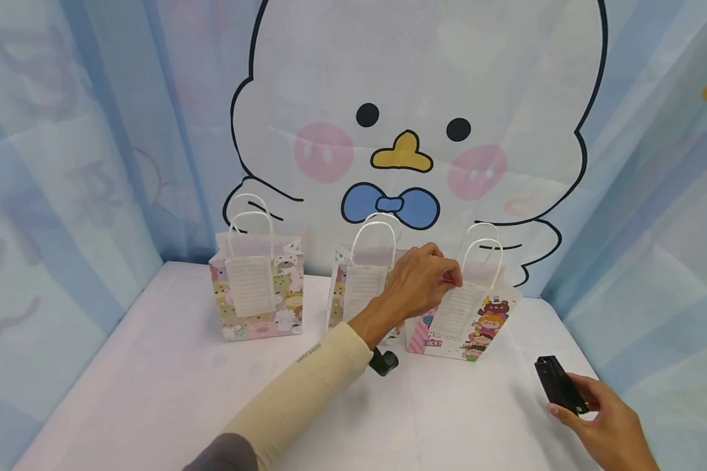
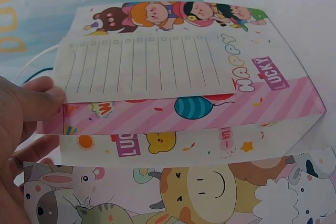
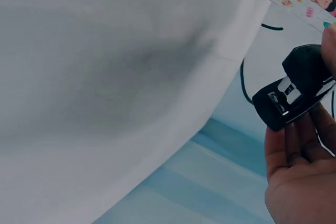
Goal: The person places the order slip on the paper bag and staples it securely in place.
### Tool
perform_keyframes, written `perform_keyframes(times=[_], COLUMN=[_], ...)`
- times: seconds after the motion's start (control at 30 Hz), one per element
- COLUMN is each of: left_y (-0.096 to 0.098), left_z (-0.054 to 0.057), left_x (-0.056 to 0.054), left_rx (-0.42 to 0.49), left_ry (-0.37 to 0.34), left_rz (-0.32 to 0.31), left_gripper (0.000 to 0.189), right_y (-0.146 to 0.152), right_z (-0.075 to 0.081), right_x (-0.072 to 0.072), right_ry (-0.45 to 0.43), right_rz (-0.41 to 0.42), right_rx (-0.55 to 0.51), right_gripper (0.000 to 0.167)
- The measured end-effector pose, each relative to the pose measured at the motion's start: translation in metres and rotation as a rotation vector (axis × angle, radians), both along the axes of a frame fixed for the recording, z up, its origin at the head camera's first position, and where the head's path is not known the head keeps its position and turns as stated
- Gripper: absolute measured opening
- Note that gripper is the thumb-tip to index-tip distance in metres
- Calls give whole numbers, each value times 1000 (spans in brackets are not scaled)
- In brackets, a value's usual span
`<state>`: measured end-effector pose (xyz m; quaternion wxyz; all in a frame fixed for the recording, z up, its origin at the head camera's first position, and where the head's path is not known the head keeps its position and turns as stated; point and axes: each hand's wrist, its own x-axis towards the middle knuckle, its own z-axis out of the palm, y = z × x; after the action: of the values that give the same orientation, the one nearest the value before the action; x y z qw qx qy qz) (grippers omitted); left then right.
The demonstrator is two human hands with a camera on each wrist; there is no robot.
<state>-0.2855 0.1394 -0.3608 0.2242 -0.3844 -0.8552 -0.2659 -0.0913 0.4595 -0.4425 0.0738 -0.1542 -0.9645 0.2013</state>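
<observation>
My left hand (image 1: 419,281) reaches across to the right-hand paper gift bag (image 1: 442,348), printed with cartoon characters and "LUCKY". In the left wrist view its thumb and fingers pinch the bag's top edge together with a lined paper sheet (image 2: 147,69), which lies flat against the bag's front. That bag leans, and its white rope handles (image 1: 501,261) stand up. My right hand (image 1: 613,422) holds a black stapler (image 1: 561,386) above the table's right side, apart from the bags. The right wrist view shows the stapler's front end (image 3: 286,95), its jaws apart.
A middle gift bag (image 1: 336,297), partly behind my left forearm, and a left gift bag (image 1: 289,311) carry animal prints and lined sheets. All stand at the back of the white table (image 1: 153,386). A curtain (image 1: 400,59) with a cartoon figure hangs behind.
</observation>
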Motion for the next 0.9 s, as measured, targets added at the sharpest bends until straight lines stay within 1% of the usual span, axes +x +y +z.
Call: perform_keyframes(times=[0.07, 0.13, 0.23, 0.3, 0.5, 0.6, 0.77, 0.9], left_y=[0, 0, -1, -1, 0, 0, -1, -1], left_z=[0, 0, 0, 0, 0, 1, 1, 1], left_x=[0, 0, 1, 1, 0, 0, 1, 2], left_rx=[-1, -4, -7, -8, -12, -20, -32, -35], left_ry=[-3, -3, -3, -2, -9, -12, -10, -3], left_rz=[1, 2, 2, -1, -6, -5, -10, -15], left_gripper=[8, 8, 8, 8, 7, 7, 7, 8], right_y=[2, 6, 11, 13, 19, 20, 20, 18], right_z=[-3, -6, -13, -17, -27, -30, -32, -31], right_x=[0, 0, 2, 2, 1, 2, 4, 5], right_ry=[-46, -74, -82, -104, -229, -269, -325, -344], right_rz=[18, 51, 109, 133, 137, 141, 140, 164], right_rx=[16, 33, 85, 104, 115, 120, 111, 122], right_gripper=[92, 93, 91, 91, 105, 109, 108, 101])
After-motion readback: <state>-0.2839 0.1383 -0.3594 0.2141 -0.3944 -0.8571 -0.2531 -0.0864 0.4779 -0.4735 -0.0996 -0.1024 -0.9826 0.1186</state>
